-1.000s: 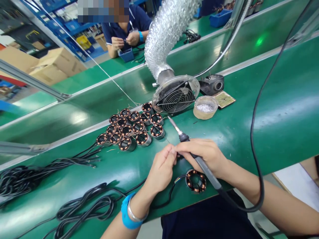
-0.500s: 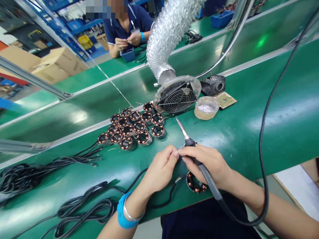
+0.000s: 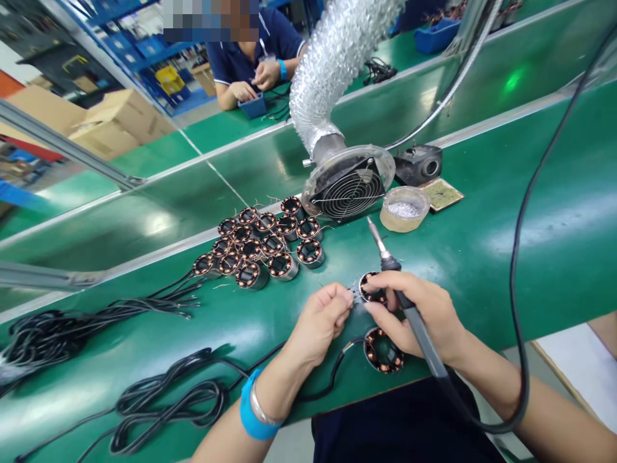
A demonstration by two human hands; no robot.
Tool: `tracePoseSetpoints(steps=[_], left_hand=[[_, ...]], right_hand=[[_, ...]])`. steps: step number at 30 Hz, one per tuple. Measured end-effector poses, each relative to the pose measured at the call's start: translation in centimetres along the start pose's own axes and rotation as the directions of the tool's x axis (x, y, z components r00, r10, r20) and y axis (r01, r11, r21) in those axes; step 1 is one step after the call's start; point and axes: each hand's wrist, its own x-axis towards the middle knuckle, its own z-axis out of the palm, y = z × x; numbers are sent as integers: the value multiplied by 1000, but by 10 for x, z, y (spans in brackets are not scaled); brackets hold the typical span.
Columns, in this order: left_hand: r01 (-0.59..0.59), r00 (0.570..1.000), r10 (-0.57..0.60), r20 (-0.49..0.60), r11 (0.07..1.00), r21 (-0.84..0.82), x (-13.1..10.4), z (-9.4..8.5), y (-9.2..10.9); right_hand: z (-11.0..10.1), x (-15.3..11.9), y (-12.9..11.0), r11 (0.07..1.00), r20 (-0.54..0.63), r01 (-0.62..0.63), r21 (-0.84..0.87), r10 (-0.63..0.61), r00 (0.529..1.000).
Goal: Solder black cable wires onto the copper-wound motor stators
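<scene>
My left hand (image 3: 321,321) is closed, its thumb and forefinger pinching several thin wires (image 3: 355,294) whose ends stick out to the right. In my right hand (image 3: 429,315) lies a soldering iron (image 3: 415,321), its bare metal tip pointing up and away over the bench. The right thumb and forefinger are apart, around the near side of a copper-wound stator (image 3: 366,283), partly hidden by those fingers. Closer to me a second stator (image 3: 370,354) sits on the bench, with a black cable (image 3: 332,375) running to it, coloured wires showing at its end.
Several stators (image 3: 250,275) stand grouped behind my left hand. A fume extractor fan (image 3: 351,193), a round solder tub (image 3: 405,218) and a square tray (image 3: 441,194) are farther back. Black cables (image 3: 168,392) lie left. Across the bench a person (image 3: 260,71) works over a blue bin (image 3: 253,106).
My right hand and the soldering iron have shifted right, apart from my left fingertips. The right fingers have spread and now reach the stator, which shows more. The view has shifted slightly.
</scene>
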Motion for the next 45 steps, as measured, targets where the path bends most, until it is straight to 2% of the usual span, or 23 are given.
tracePoseSetpoints(steps=[2,4,6,9,15,19,23,27,34,45], left_hand=[[-18,1000,19,-25,1000,5,0,1,-2],[-28,998,28,-49,1000,8,1,2,-3],[-35,996,36,-81,999,16,2,3,-3],[-58,986,62,-153,998,33,3,8,-5],[-76,964,91,-250,995,69,3,14,-9],[-83,960,106,-258,992,99,2,14,-11],[-83,958,116,-262,987,136,1,14,-10],[-74,959,103,-263,990,117,1,14,-10],[-67,959,94,-268,992,109,1,14,-11],[-76,959,108,-263,988,132,2,12,-14]], right_hand=[[-2,-1,1,999,79,-14,52,10,997],[1,0,3,997,86,-2,76,-4,996],[6,1,5,997,13,-56,59,55,998],[14,3,7,984,-110,-179,25,181,977],[12,1,6,999,-97,-28,-44,24,995],[8,-3,5,999,-68,-31,-14,30,997],[2,-4,4,995,-55,-91,26,93,994],[-13,-3,-3,986,-61,-149,75,154,986],[-40,-6,-12,974,-59,-140,176,153,986],[-36,-6,-15,959,-46,-156,238,172,984]])
